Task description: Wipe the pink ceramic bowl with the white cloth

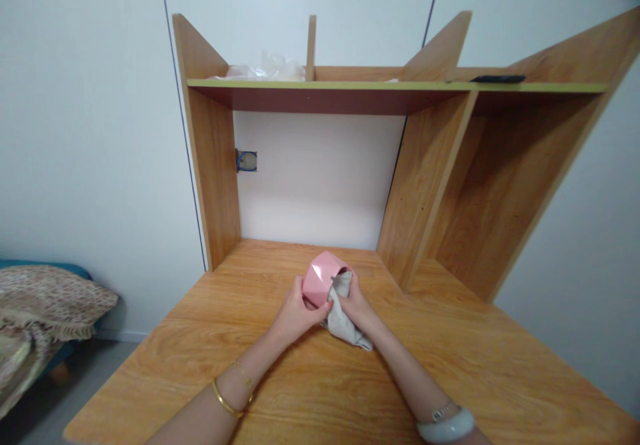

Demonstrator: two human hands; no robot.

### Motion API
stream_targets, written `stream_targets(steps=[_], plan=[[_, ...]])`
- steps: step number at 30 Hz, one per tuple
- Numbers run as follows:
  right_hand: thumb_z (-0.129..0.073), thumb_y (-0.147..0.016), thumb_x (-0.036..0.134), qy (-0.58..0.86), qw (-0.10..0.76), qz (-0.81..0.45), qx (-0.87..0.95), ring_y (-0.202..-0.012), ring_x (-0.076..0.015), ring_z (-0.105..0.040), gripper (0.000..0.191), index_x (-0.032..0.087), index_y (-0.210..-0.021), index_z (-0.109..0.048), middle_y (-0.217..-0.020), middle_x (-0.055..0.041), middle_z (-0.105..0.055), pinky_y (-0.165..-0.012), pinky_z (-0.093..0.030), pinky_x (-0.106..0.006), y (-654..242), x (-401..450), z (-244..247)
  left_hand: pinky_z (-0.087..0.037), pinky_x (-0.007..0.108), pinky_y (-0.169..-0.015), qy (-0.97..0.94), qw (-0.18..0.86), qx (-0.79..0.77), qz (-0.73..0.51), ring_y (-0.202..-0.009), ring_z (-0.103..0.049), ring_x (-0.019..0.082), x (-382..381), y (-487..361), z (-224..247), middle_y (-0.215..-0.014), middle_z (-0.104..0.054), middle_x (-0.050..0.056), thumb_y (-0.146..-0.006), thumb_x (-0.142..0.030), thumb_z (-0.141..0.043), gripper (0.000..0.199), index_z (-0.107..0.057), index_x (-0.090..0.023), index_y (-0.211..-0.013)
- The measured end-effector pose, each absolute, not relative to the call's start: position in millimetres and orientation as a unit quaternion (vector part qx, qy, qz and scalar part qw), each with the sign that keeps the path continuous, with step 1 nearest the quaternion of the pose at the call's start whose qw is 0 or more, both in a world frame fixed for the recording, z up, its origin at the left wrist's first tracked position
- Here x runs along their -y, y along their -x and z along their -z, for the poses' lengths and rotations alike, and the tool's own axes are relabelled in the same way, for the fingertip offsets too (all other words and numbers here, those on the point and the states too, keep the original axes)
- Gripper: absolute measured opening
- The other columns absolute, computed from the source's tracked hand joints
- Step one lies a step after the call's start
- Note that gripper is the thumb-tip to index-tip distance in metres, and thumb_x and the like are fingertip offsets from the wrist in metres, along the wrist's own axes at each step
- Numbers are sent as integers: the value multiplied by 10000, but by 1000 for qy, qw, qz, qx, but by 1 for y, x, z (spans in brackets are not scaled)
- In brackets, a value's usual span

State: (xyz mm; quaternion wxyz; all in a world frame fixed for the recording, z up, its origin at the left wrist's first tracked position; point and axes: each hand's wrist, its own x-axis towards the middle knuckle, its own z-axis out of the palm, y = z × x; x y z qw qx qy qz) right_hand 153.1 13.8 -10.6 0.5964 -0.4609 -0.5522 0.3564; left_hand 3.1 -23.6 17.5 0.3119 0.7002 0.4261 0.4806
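Head view: pink pot (318, 281), cloth (343, 324) at mouth

Left hand (295, 312) cups the left of the pink pot (321, 278); right hand (358, 306) curls at its right, forearms (267, 354) converging.

Left forearm (267, 353): bared; encircled by a smooth gold-coloured bangle (223, 402) and a fine gold-coloured chain (249, 382).
Right forearm (400, 362): bared; encircled by a thick whitish bangle (447, 428) and a silver-coloured linked bracelet (444, 412).
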Motion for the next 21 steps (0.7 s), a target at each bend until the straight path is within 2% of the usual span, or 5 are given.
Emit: stream_targets(steps=[4,10,16,21], plan=[[-686,-526,357,469,598,-322,564,-869,-195,-593,631,198,-1059,-388,-986,-76,-602,-792,-458,-332,-157,-17,13,-424,228,-609,-728,285,-408,-472,-707,-539,133,24,-5,-15,-815,-578,20,-640,-389,-663,415,-425,-169,-899],[-651,-551,326,526,580,-289,551,-821,-202,-615,766,167,-1215,-303,-887,-53,-642,-754,-464,-335,-165,-17,10,-395,193,-489,-730,311,-398,-460,-559,-518,96,19,-4,-11,-746,-580,-5,-680,-396,-621,459,-420,-158,-1017],[-531,-664,250,569,540,-224,578,-728,-196,-622,666,145,-1280,-301,-799,-47,-654,-644,-457,-290,-163,-3,-6,-460,310,-723,-779,181,-445,-402,-854,-591,227,22,6,-25,-989,-618,91,-637,-464,-623,654,-412,-170,-1183],[-524,-685,257,596,513,-144,601,-595,-183,-588,653,166,-1299,-323,-644,-3,-615,-536,-406,-248,-161,5,-16,-450,366,-758,-784,130,-485,-365,-864,-604,283,22,10,-33,-1017,-632,119,-631,-473,-609,711,-410,-163,-1239]])
